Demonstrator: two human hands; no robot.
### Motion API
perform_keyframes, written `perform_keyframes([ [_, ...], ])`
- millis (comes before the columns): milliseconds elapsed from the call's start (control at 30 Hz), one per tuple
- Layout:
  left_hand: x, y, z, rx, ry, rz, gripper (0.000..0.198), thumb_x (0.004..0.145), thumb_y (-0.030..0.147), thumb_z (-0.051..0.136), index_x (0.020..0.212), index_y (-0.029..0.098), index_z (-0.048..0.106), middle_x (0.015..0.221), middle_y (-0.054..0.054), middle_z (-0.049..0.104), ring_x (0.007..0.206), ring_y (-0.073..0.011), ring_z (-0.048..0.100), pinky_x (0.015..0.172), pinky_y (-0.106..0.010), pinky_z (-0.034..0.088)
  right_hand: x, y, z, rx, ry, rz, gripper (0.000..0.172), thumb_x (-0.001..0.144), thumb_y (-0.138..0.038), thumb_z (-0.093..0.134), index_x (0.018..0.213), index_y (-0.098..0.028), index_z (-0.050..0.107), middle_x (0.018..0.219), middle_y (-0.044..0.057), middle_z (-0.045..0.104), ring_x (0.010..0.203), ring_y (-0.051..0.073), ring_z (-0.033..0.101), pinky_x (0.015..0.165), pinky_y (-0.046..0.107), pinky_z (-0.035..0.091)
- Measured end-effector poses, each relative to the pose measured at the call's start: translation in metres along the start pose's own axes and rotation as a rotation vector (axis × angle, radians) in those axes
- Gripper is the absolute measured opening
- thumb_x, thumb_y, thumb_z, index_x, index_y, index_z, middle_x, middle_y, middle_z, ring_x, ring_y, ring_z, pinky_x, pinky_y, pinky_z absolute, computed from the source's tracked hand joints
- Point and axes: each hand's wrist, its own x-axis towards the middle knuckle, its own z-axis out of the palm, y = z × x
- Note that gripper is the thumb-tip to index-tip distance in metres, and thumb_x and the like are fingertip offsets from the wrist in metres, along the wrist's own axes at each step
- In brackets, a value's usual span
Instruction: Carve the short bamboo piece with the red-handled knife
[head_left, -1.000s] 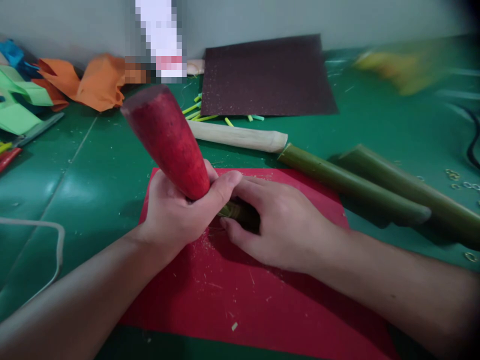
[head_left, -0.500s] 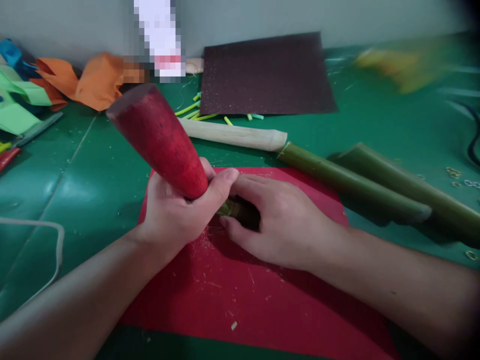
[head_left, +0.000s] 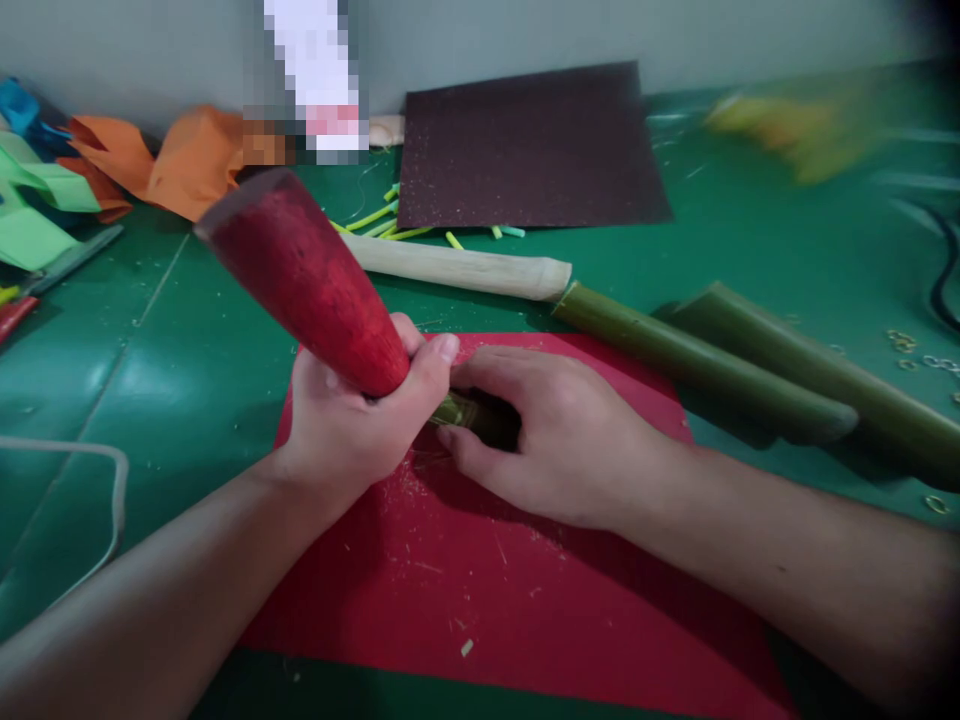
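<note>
My left hand (head_left: 352, 425) is wrapped round the narrow end of a thick red tapered handle (head_left: 300, 275) that slants up and to the left. My right hand (head_left: 555, 430) lies just to its right, fingers curled over a short green bamboo piece (head_left: 465, 412) on the red mat (head_left: 487, 590). The thumb of my left hand touches the fingers of my right. Where the handle's lower end meets the bamboo is hidden by both hands. Pale shavings lie on the mat under them.
Two long green bamboo stalks (head_left: 750, 370) lie at the right, one with a pale peeled end (head_left: 450, 265). A dark sheet (head_left: 529, 145) lies at the back, orange and green paper scraps (head_left: 150, 165) at the back left, a white cable (head_left: 97, 480) at the left on the green table (head_left: 187, 340).
The top of the red handle has tilted further to the left and my left thumb has shifted slightly. My right hand has stayed on the bamboo piece.
</note>
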Motion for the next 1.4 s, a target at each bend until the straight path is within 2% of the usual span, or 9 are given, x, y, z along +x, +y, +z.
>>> perform_keyframes([
  [267, 0.0009, 0.0053, 0.0029, 0.029, 0.056, 0.034, 0.029, 0.075, 0.02, 0.068, 0.053, 0.021, 0.05, 0.05, 0.006, 0.05, 0.044, -0.007, 0.044, 0.043, -0.022, 0.042, -0.0009, 0.0, 0.0005, -0.017, 0.007, -0.01, 0.013, 0.08, -0.027, 0.059, 0.088, -0.02, 0.067, 0.091, 0.006, 0.074, 0.082, 0.02, 0.066, 0.073, 0.03, 0.048],
  [467, 0.0006, 0.0032, 0.0006, 0.003, 0.039, 0.076, 0.026, 0.079, 0.025, 0.068, 0.057, 0.023, 0.056, 0.052, 0.006, 0.053, 0.045, -0.0072, 0.046, 0.044, -0.025, 0.043, -0.0017, 0.0008, 0.0025, -0.047, 0.014, -0.016, 0.017, 0.08, -0.028, 0.059, 0.092, -0.019, 0.068, 0.093, 0.007, 0.074, 0.084, 0.021, 0.066, 0.072, 0.031, 0.047],
  [567, 0.0009, 0.0023, -0.0011, -0.028, 0.036, 0.03, 0.029, 0.084, 0.028, 0.063, 0.057, 0.022, 0.055, 0.051, 0.005, 0.049, 0.045, -0.0066, 0.044, 0.046, -0.025, 0.043, -0.0027, 0.0019, 0.0049, -0.063, 0.029, -0.019, 0.022, 0.08, -0.03, 0.058, 0.095, -0.018, 0.069, 0.095, 0.007, 0.074, 0.085, 0.022, 0.067, 0.071, 0.032, 0.047],
  [667, 0.0013, 0.003, -0.001, -0.014, 0.038, -0.018, 0.03, 0.083, 0.027, 0.064, 0.055, 0.022, 0.053, 0.05, 0.005, 0.047, 0.045, -0.0073, 0.044, 0.047, -0.025, 0.044, -0.0034, 0.0026, 0.0059, -0.07, 0.03, -0.024, 0.026, 0.08, -0.031, 0.057, 0.098, -0.017, 0.07, 0.096, 0.007, 0.075, 0.084, 0.023, 0.067, 0.072, 0.033, 0.047],
  [1200, 0.0026, 0.0055, -0.0006, 0.073, -0.018, 0.019, 0.035, 0.081, 0.023, 0.063, 0.051, 0.021, 0.045, 0.048, 0.005, 0.042, 0.044, -0.0077, 0.037, 0.045, -0.023, 0.041, -0.0038, 0.0018, 0.0053, -0.098, 0.001, -0.065, 0.028, 0.082, -0.032, 0.055, 0.102, -0.016, 0.069, 0.1, 0.008, 0.074, 0.093, 0.025, 0.067, 0.077, 0.035, 0.047],
  [1300, 0.0013, 0.0045, -0.0017, 0.063, -0.061, 0.033, 0.036, 0.08, 0.02, 0.062, 0.05, 0.02, 0.042, 0.048, 0.005, 0.04, 0.044, -0.0071, 0.037, 0.043, -0.021, 0.039, -0.0033, 0.0023, 0.0046, -0.071, 0.009, -0.076, 0.025, 0.081, -0.03, 0.056, 0.097, -0.015, 0.069, 0.096, 0.008, 0.074, 0.089, 0.024, 0.067, 0.075, 0.034, 0.047],
  [1400, 0.0005, 0.0043, -0.0011, 0.065, -0.054, 0.048, 0.036, 0.078, 0.019, 0.064, 0.05, 0.019, 0.04, 0.049, 0.005, 0.041, 0.045, -0.0069, 0.04, 0.043, -0.021, 0.04, -0.0033, 0.0028, 0.0048, -0.057, 0.026, -0.081, 0.024, 0.08, -0.029, 0.056, 0.096, -0.015, 0.069, 0.093, 0.008, 0.073, 0.085, 0.023, 0.067, 0.072, 0.033, 0.047],
])
